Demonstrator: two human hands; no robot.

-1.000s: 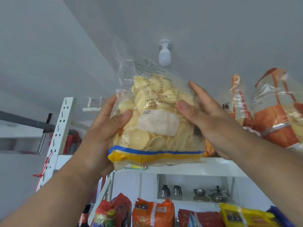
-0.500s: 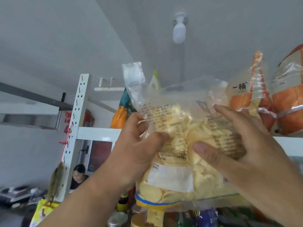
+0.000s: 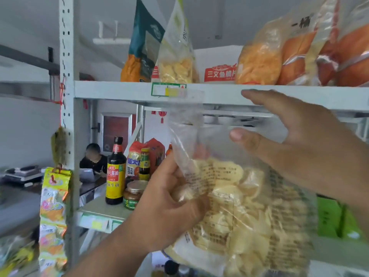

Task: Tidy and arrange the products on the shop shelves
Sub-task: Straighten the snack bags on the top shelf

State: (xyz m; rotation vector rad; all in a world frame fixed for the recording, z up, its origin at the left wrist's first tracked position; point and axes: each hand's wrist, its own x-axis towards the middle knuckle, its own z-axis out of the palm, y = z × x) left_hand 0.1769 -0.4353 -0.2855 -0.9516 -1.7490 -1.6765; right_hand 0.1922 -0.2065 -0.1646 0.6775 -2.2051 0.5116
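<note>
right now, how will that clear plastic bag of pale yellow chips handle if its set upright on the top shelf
The clear plastic bag of pale yellow chips looks floppy: its empty top crumples where the left hand grips it, so it may slump. It is probably light for its size, and the thin chips seem fragile. The right hand is open beside it.

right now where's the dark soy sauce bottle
In the head view it stands at the left on the lower shelf, the soy sauce bottle just left of a small jar and the left hand.
</note>
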